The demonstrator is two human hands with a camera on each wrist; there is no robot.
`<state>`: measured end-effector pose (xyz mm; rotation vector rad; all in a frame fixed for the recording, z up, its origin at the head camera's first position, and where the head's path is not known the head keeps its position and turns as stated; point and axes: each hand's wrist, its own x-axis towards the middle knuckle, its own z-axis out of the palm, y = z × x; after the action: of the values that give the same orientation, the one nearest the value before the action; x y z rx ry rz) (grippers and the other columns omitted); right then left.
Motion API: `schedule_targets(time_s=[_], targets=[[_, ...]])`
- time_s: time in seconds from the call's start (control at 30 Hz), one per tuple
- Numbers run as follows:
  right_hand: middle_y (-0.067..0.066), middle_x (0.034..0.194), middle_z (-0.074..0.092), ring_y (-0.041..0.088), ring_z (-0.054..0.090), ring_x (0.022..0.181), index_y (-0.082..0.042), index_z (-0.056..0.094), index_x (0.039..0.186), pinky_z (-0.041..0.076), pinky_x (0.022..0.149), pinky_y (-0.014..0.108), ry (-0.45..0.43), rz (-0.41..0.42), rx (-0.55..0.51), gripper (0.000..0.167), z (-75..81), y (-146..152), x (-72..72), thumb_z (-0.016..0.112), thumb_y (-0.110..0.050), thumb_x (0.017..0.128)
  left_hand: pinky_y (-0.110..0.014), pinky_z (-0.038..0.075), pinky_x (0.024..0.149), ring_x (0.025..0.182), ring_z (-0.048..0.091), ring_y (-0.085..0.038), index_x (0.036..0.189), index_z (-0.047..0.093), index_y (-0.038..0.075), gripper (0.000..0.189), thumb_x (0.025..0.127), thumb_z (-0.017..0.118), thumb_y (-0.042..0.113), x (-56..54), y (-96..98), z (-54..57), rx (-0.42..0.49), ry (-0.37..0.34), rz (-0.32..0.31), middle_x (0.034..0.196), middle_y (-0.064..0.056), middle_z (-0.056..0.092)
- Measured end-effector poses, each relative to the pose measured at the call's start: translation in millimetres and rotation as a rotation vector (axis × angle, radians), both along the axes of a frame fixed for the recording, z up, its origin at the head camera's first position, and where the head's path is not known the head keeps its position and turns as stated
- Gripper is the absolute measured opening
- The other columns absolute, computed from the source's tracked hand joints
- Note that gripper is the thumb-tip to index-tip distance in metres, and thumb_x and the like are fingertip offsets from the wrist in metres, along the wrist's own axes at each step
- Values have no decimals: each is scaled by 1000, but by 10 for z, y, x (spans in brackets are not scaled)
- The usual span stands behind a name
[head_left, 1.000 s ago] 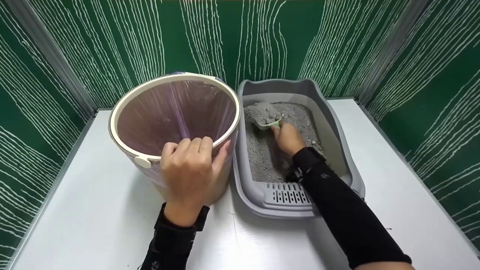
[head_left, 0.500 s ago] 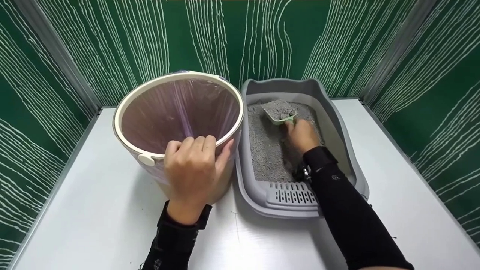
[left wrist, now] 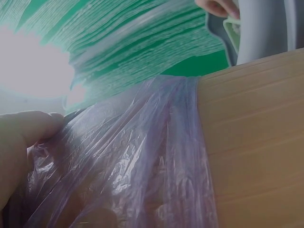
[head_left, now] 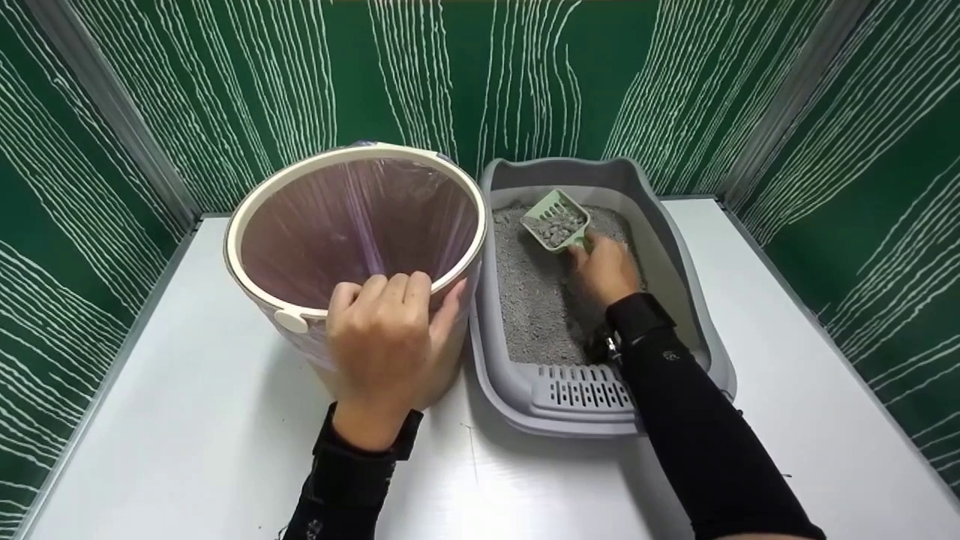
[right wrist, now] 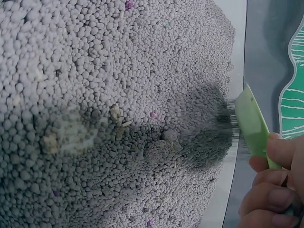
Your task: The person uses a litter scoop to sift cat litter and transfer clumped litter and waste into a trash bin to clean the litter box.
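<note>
My right hand [head_left: 609,271] grips the handle of a light green slotted litter scoop [head_left: 553,206], held above the grey litter [head_left: 532,315] in a grey litter box [head_left: 491,352]. Clumps lie in the scoop, and its slots show at the far end. In the right wrist view, fine litter falls in a blur beneath the scoop [right wrist: 254,123]. My left hand [head_left: 382,337] holds the near rim of a trash bin [head_left: 244,289], fingers curled over the cream ring. A thin purple bag [left wrist: 142,156] lines the bin and hangs over its outside.
Bin and litter box stand side by side on a white table [head_left: 187,420]. A slotted grey panel [head_left: 589,390] forms the box's near end. Green walls [head_left: 405,75] with white wavy lines enclose the back and sides.
The scoop has lifted and moved slightly right from the litter's far left. Its heap of loose litter has sifted down to clumps, baring the slots. My left hand keeps its hold.
</note>
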<state>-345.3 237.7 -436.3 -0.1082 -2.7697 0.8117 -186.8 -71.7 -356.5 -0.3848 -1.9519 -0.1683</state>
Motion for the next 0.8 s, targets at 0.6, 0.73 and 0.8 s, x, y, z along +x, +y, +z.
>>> schedule_targets(time_s=[0.6, 0.73, 0.8], targets=[[14, 76, 58, 35, 55, 72, -4, 65, 86, 41, 70, 44, -52, -14, -2, 47, 28, 11, 29, 46, -35, 116, -43, 41, 60, 54, 51, -27, 68, 53, 10, 50, 102, 70, 43, -1, 35, 8, 10, 4, -16, 58, -4, 47], [7, 71, 52, 30, 48, 67, -8, 62, 80, 36, 68, 40, -39, -4, -5, 47, 21, -22, 25, 46, -34, 116, -42, 41, 60, 54, 51, -26, 68, 53, 10, 51, 101, 71, 43, 2, 11, 0, 10, 7, -10, 58, -4, 48], [8, 72, 55, 30, 51, 69, -7, 63, 80, 38, 69, 40, -24, -11, 4, 47, 17, -37, 16, 47, -33, 115, -42, 41, 60, 54, 52, -26, 68, 53, 10, 51, 101, 71, 43, 3, 1, -2, 7, 6, -7, 58, -4, 49]])
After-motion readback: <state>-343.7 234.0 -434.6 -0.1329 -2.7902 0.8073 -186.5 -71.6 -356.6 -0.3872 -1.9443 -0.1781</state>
